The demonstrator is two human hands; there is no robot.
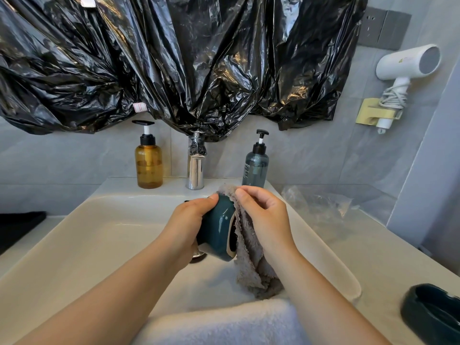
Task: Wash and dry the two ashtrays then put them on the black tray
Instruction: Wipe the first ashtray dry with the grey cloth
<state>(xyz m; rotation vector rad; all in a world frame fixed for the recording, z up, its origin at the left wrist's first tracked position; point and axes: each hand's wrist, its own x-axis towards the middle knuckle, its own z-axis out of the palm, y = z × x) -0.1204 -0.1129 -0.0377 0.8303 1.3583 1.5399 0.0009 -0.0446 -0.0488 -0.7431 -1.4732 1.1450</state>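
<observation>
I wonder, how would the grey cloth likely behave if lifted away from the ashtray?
Probably floppy: the grey cloth drapes in folds from the right hand. Likely light, since fingers alone hold it. Its fuzzy pile suggests little slipping.

Blurred, unreadable lettering on grey-blue bottle [255,165]

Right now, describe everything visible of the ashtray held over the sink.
The ashtray is dark teal and glossy, seemingly glazed ceramic, with a pale rim edge and a notch cut into it. It is tipped on its side above the sink, with its opening facing right. The left hand grips it from the base side. The right hand holds a grey fluffy cloth against its open face, and the cloth hangs down below it. Its inside is mostly hidden.
</observation>
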